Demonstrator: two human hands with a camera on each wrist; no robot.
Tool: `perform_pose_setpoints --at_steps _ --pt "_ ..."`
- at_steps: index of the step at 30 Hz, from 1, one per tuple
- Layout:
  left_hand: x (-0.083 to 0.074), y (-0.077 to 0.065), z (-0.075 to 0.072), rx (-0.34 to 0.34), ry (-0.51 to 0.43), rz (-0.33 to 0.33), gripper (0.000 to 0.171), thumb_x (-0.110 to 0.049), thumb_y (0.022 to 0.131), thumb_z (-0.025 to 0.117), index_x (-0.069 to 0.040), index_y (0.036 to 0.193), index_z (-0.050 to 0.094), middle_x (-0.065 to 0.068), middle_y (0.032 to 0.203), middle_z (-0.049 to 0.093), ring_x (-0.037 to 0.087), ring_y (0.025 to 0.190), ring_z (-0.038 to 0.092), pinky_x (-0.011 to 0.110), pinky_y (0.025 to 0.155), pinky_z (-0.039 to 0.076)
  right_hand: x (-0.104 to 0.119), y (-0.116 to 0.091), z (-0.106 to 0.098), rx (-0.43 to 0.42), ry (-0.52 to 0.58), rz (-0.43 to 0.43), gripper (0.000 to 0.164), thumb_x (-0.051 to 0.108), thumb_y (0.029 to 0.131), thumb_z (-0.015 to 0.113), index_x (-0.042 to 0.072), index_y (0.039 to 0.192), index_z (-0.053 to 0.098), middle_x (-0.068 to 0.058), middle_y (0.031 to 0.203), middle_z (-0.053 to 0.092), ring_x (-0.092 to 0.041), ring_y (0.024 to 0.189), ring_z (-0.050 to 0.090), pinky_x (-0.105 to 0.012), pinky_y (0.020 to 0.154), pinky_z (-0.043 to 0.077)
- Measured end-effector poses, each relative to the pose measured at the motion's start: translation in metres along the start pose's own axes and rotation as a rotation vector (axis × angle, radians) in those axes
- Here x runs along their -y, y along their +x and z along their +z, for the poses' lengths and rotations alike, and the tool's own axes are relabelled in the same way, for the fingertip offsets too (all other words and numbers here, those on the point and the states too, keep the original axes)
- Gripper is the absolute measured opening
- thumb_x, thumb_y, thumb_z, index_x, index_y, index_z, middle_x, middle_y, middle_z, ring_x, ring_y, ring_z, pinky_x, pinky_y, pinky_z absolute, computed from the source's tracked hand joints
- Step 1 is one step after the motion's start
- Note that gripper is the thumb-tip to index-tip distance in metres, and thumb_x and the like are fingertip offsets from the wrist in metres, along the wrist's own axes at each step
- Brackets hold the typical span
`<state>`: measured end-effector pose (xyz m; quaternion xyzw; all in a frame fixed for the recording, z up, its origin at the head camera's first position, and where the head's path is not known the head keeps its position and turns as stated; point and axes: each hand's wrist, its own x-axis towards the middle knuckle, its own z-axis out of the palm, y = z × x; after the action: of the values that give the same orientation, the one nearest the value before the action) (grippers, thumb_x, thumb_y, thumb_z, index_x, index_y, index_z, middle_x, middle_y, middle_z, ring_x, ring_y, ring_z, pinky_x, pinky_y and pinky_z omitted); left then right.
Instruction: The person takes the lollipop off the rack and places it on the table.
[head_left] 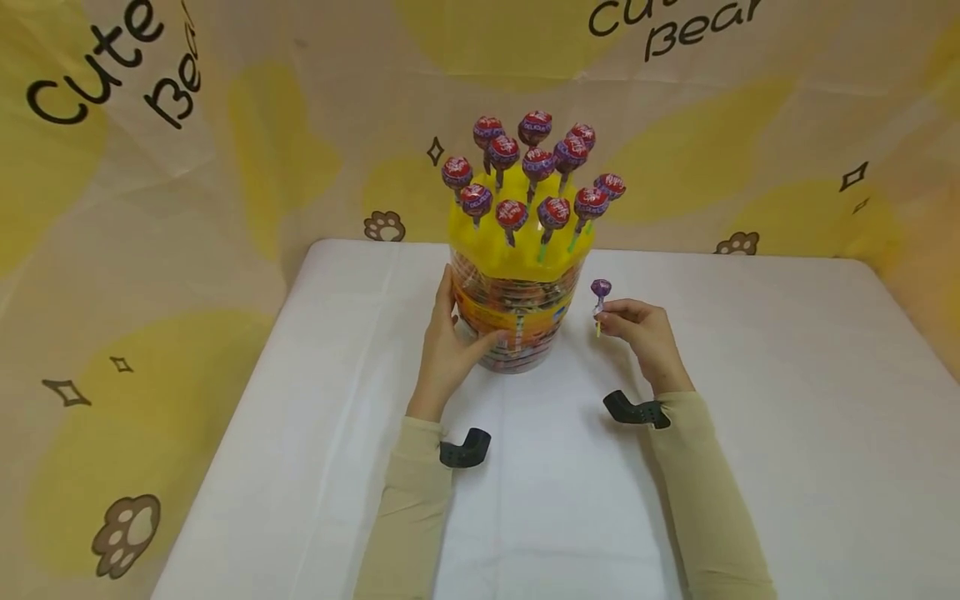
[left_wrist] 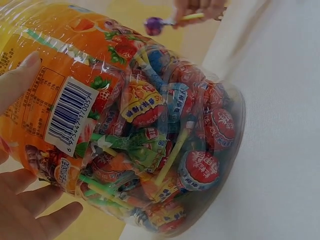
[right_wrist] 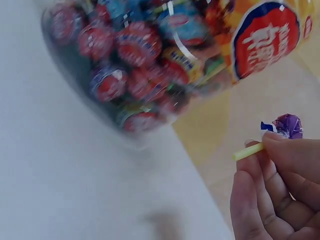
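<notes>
The jar (head_left: 543,333) stands upright on the far part of the desk (head_left: 810,400). The left hand (head_left: 448,342) spans its left and near sides, fingers spread, thumb on the label (left_wrist: 32,107). The right hand (head_left: 643,337), fingers bent, pinches the stick of one purple lollipop (head_left: 601,287) right of the jar, apart from it, head upward. Mounted lollipops (head_left: 537,164) project from the yellow lid (head_left: 491,260).

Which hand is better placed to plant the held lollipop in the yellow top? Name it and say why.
The right hand, most likely: it pinches the lollipop by its stick, close beside the jar, leaving the stick's yellow end exposed. The left hand is occupied holding the jar's side.
</notes>
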<state>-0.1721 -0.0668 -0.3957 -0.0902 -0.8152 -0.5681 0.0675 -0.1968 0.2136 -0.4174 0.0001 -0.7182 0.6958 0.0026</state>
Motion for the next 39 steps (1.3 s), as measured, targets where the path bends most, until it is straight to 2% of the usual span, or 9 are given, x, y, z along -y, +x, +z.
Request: perform_pose_setpoints --at_steps 3,5,9,12,30,39 --pt "0.000 -0.001 0.000 0.002 0.003 0.001 0.103 -0.028 0.080 0.077 -0.021 0.153 0.004 0.004 0.157 0.015 0.025 0.141 0.021 0.049 0.111 0.027 -0.011 0.001 -0.001 0.023 -0.052 0.074 0.021 -0.003 0.090 0.059 -0.017 0.105 0.058 0.006 0.080 0.067 -0.007 0.073 0.064 -0.020 0.070 0.056" --pt "0.001 -0.001 0.000 0.000 0.007 0.010 0.103 -0.026 0.080 0.077 -0.020 0.153 0.004 0.004 0.157 0.015 0.025 0.141 0.022 0.049 0.111 0.028 -0.016 0.003 -0.002 0.032 -0.085 0.120 0.025 -0.002 0.091 0.058 -0.019 0.109 0.056 0.005 0.080 0.067 -0.006 0.072 0.063 -0.020 0.070 0.056" --pt "0.001 -0.001 0.000 -0.008 0.009 0.027 0.103 -0.024 0.080 0.077 -0.019 0.153 0.005 0.005 0.156 0.016 0.026 0.140 0.022 0.050 0.110 0.028 -0.025 0.005 -0.004 0.051 -0.124 0.190 0.029 0.001 0.091 0.058 -0.019 0.112 0.055 0.004 0.081 0.066 -0.005 0.072 0.062 -0.018 0.069 0.055" --pt "0.000 0.000 0.000 -0.009 0.006 0.026 0.103 -0.024 0.079 0.078 -0.019 0.153 0.005 0.005 0.156 0.016 0.026 0.141 0.021 0.049 0.111 0.027 -0.028 0.007 -0.004 0.051 -0.113 0.221 0.031 0.001 0.091 0.059 -0.020 0.113 0.054 0.004 0.081 0.066 -0.005 0.072 0.062 -0.017 0.069 0.055" --pt "0.000 0.000 0.001 -0.018 -0.003 0.035 0.103 -0.024 0.080 0.078 -0.019 0.153 0.006 0.005 0.156 0.016 0.026 0.141 0.021 0.050 0.110 0.028 -0.028 0.008 0.003 -0.004 -0.153 0.213 0.032 0.001 0.086 0.065 -0.022 0.107 0.058 0.004 0.074 0.066 -0.002 0.066 0.060 -0.015 0.063 0.054" --pt "0.000 -0.001 0.000 -0.010 -0.005 0.026 0.102 -0.025 0.080 0.077 -0.019 0.153 0.005 0.005 0.157 0.015 0.026 0.141 0.021 0.051 0.110 0.029 -0.029 0.008 0.006 -0.031 -0.196 0.222 0.030 0.003 0.084 0.068 -0.019 0.105 0.061 0.007 0.072 0.065 -0.001 0.064 0.059 -0.014 0.062 0.054"
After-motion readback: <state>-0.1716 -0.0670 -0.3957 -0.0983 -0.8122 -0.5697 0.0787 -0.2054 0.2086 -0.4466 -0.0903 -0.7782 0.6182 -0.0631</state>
